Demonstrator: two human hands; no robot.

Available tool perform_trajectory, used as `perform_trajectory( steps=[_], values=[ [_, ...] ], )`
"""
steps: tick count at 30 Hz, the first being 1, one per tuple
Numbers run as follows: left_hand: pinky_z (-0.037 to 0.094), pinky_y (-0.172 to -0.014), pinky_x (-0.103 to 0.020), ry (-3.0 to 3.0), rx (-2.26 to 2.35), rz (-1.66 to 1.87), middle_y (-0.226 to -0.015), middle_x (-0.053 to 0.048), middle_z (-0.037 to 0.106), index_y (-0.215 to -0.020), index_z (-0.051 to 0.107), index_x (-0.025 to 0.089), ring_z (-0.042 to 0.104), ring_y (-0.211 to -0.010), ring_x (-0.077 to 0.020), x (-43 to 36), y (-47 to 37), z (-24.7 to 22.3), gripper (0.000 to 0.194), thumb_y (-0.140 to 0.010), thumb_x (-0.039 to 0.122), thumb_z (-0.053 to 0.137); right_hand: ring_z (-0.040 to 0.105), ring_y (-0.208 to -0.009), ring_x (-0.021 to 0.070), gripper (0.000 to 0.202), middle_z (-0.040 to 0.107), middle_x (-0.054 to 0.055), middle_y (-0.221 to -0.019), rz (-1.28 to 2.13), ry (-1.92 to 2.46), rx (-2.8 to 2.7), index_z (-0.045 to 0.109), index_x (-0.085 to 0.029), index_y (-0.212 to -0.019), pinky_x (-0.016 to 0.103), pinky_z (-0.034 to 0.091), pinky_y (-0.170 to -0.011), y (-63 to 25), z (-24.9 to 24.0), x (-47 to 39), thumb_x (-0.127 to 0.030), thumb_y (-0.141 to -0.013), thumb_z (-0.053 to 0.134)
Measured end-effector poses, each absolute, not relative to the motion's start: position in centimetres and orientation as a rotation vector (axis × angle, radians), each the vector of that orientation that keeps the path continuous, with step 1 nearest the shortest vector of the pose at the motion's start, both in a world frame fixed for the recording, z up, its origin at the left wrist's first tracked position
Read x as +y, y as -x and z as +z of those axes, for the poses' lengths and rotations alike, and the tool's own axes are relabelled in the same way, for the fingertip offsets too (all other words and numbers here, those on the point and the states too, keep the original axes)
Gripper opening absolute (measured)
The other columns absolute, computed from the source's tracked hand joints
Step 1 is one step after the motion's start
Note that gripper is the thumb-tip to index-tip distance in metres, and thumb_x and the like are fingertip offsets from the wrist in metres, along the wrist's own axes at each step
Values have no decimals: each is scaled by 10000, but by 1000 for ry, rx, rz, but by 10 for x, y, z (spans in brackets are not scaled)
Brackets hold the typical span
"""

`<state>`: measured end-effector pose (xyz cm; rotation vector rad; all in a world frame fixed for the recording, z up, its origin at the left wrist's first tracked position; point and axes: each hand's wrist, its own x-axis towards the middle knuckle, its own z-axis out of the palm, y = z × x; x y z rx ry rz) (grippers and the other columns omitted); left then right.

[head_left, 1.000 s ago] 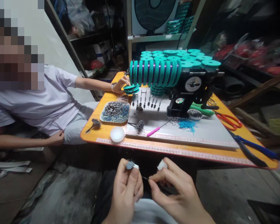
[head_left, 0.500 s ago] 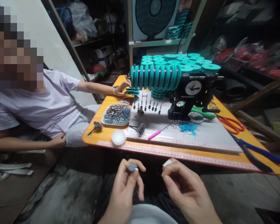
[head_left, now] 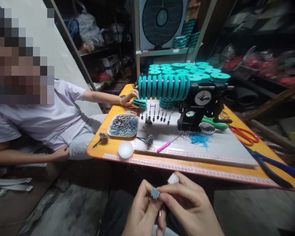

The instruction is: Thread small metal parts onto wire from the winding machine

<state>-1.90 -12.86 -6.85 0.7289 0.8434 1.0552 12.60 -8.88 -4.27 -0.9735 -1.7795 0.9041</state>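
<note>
The grey-blue bundle [head_left: 155,193] lies before the table's [head_left: 96,148] near edge, clustered end facing the camera, long axis foreshortened; left hand [head_left: 146,208] pinched closed on it; right hand [head_left: 193,200] fingertips together at its edge, hold unclear.

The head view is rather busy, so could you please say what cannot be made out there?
Grey bundle: lower end hidden by the left hand, head view.
Right hand: forearm cut off by the bottom edge, head view.
Measuring strip: figures too small, head view.
Red things at right: too blurred to identify, head view.
</note>
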Motion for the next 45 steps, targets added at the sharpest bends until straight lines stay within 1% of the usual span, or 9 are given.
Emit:
perform_trajectory(
  steps=[2,5,7,10,13,17,30,37,45],
  values=[
    [295,-384,-95,-721,900,1079,-515,110,467,-820,362,226,366,-358,-4,-130,17,-65,427,-910,582,579,588,-577,141,156,590,34,-725,925,1004,-1785,768,-217,-879,221,447,-466,-126,-44,-91,-239,-937,625],
    [308,-366,-99,-650,914,1174,-534,124,431,-818,334,238,303,-357,-2,-132,12,-62,471,-874,629,591,584,-574,136,170,575,39,-750,907,1012,-1781,748,-203,-862,222,451,-461,-124,-46,-94,-221,-945,601],
    [291,-353,-87,-608,902,1233,-537,130,406,-811,315,242,261,-363,1,-132,11,-61,468,-885,615,589,581,-577,134,152,577,31,-738,833,986,-1795,750,-210,-878,220,455,-475,-124,-47,-95,-192,-936,611],
    [282,-342,-71,-603,882,1303,-562,126,412,-805,313,238,236,-375,5,-132,12,-59,428,-924,551,580,569,-579,128,129,581,18,-722,704,950,-1798,755,-220,-909,218,448,-487,-125,-47,-96,-151,-909,646],
    [288,-342,-67,-615,870,1358,-576,122,412,-801,314,236,233,-382,2,-132,14,-57,386,-960,496,552,554,-571,125,122,570,10,-706,653,948,-1813,746,-210,-895,223,432,-486,-126,-45,-97,-129,-892,656],
    [291,-346,-66,-613,868,1374,-583,114,409,-801,316,237,242,-391,-6,-132,14,-56,353,-984,457,523,539,-553,125,125,548,11,-695,682,956,-1836,747,-200,-885,228,417,-471,-125,-41,-98,-137,-898,640],
    [287,-354,-72,-650,874,1379,-587,109,409,-819,328,242,251,-382,-5,-134,13,-59,323,-997,453,495,549,-569,127,133,574,21,-710,684,970,-1855,746,-197,-889,228,433,-479,-125,-39,-97,-124,-898,635],
    [289,-353,-74,-650,882,1396,-590,107,407,-820,335,243,247,-391,-9,-135,13,-59,311,-999,438,498,550,-570,129,137,564,19,-702,702,954,-1848,748,-197,-892,230,434,-479,-124,-38,-97,-126,-900,631],
    [272,-366,-91,-661,910,1420,-583,101,399,-813,358,237,242,-415,-19,-137,8,-62,328,-979,464,526,578,-577,134,124,634,30,-721,756,986,-1753,767,-218,-888,223,459,-476,-124,-41,-98,-154,-895,661]
  ],
)
